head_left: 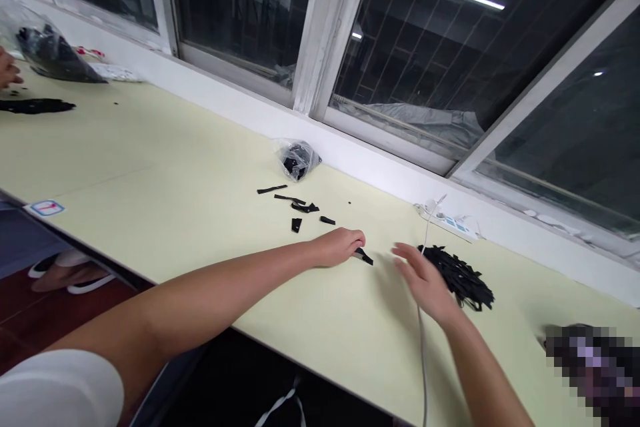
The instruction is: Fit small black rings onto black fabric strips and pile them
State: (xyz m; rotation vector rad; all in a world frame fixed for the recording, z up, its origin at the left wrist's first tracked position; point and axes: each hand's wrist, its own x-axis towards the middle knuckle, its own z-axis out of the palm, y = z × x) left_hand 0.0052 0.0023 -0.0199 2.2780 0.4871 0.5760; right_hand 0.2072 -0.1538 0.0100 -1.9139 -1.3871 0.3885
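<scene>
The left hand [340, 247] is pinching a black strip [364, 256], its long axis pointing right toward the open-fingered right hand [425, 280] hovering beside the black pile [460, 277].

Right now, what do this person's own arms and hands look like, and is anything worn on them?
Both forearms are bare, with no long sleeves. The left hand and right hand have no gloves, and no rings, watch or bracelet show. A white short sleeve covers the left upper arm. The right arm's upper part is out of view.
</scene>
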